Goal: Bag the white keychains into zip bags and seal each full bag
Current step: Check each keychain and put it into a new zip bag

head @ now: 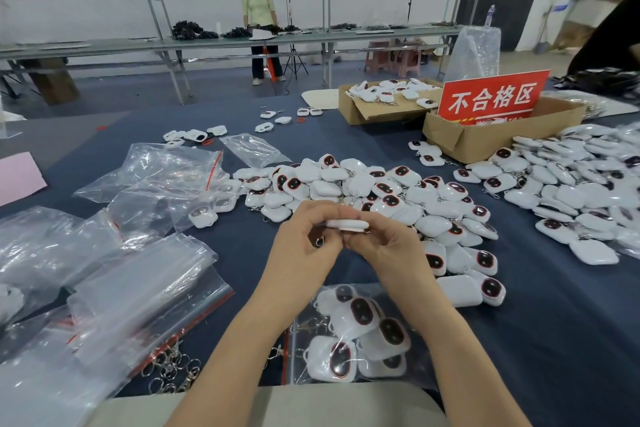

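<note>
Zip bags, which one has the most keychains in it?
The zip bag nearest you, bottom centre: it holds several white keychains, while the bags to the left look empty or nearly so.

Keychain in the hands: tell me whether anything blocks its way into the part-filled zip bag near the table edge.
Nothing visible does. The left hand and right hand hold the keychain in the air near the zip bag; only the person's own forearms cross over it. Its red zip edge faces left.

One wide head-worn camera looks forward and down across the desk [554, 340] from its near edge, close in.
</note>
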